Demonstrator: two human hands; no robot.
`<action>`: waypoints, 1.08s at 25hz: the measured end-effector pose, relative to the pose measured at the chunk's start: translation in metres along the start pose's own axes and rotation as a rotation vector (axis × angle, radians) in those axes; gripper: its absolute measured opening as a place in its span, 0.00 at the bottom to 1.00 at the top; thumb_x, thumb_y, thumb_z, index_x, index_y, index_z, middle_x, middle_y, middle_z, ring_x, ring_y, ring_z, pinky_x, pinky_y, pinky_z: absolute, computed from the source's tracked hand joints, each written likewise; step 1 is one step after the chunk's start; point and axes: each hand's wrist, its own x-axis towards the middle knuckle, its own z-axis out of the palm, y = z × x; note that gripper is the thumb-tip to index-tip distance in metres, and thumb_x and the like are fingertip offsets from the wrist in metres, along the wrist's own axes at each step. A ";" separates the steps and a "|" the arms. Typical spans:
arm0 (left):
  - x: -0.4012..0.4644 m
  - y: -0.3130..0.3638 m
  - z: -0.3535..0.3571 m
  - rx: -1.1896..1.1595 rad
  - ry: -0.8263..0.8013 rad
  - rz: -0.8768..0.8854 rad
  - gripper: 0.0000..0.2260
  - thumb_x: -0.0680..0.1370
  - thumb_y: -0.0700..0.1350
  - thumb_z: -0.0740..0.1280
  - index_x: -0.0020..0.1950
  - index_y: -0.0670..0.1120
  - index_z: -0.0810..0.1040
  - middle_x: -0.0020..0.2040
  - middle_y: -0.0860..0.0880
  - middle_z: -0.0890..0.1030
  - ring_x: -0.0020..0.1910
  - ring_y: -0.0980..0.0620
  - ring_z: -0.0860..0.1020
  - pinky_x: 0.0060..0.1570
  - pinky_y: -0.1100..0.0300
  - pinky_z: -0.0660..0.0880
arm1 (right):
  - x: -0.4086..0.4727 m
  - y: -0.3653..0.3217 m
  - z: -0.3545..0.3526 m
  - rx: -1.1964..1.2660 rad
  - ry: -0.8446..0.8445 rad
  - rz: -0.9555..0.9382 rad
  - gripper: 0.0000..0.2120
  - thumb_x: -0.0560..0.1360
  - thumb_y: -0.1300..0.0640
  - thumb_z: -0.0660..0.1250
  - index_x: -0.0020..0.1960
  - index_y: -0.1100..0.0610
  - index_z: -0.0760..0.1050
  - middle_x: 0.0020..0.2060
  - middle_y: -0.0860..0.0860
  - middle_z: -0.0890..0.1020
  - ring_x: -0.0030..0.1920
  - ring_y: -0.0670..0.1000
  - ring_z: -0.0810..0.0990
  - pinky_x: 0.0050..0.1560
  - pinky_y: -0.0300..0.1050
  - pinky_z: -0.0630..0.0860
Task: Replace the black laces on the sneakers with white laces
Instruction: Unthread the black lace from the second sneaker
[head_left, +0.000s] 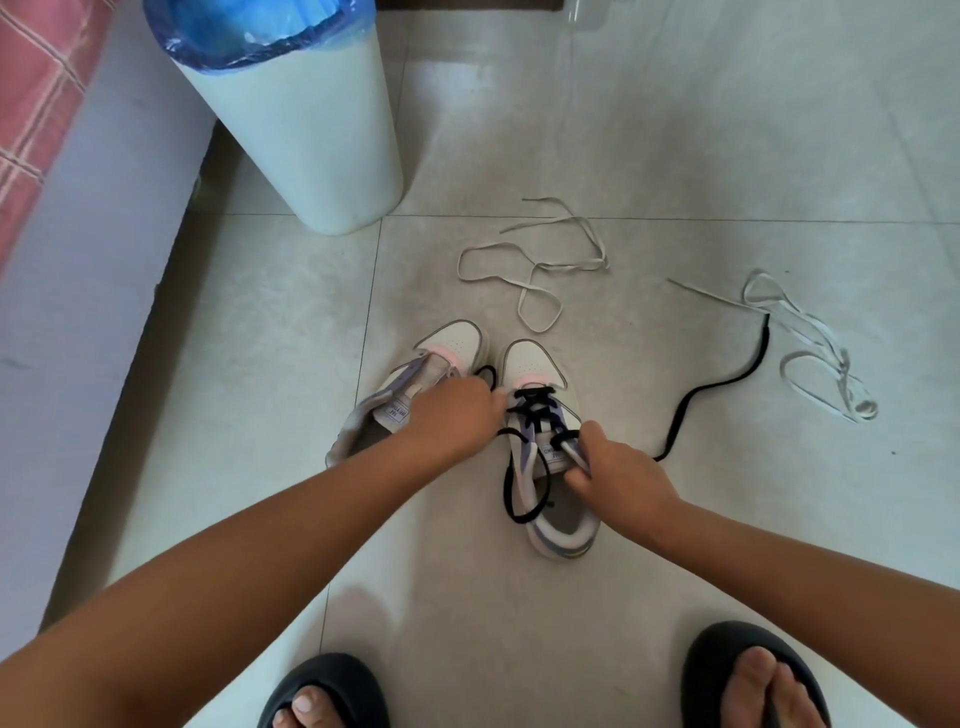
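The head view showed the right hand (618, 470) nearest, fingers curled on the tongue of the right white-and-lilac leather sneaker (545, 447), which pointed away, toe far. Its black flat lace (540, 410) still crossed the eyelets, loose ends trailing to both sides. The left hand (457, 415), a little farther, pinched the lace at the lowest rows, so it would likely draw out leftward. Beyond, the unlaced left sneaker (447, 353), then two white flat laces (540, 265) on the tile floor (727, 156).

Soft, even daylight, faint shadows, slight blur, wide-angle bending at edges.
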 end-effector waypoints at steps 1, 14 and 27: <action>-0.002 0.001 0.007 -0.104 -0.135 -0.028 0.21 0.82 0.53 0.50 0.44 0.41 0.74 0.44 0.42 0.78 0.42 0.44 0.77 0.39 0.58 0.69 | 0.000 0.001 0.000 0.002 0.001 0.001 0.10 0.76 0.53 0.59 0.45 0.53 0.57 0.30 0.46 0.68 0.29 0.51 0.67 0.26 0.42 0.57; 0.026 -0.051 0.015 0.144 0.078 0.001 0.09 0.79 0.40 0.56 0.55 0.40 0.73 0.55 0.40 0.78 0.53 0.40 0.77 0.44 0.54 0.70 | 0.002 0.004 -0.001 -0.020 -0.016 0.001 0.11 0.75 0.52 0.60 0.46 0.52 0.57 0.30 0.47 0.68 0.31 0.54 0.68 0.26 0.43 0.57; 0.034 -0.068 -0.044 0.369 0.144 -0.047 0.10 0.79 0.39 0.57 0.57 0.40 0.74 0.53 0.40 0.79 0.51 0.40 0.79 0.43 0.56 0.69 | -0.001 0.010 -0.001 -0.030 -0.010 0.023 0.10 0.76 0.52 0.60 0.46 0.53 0.58 0.31 0.47 0.69 0.34 0.55 0.70 0.28 0.44 0.58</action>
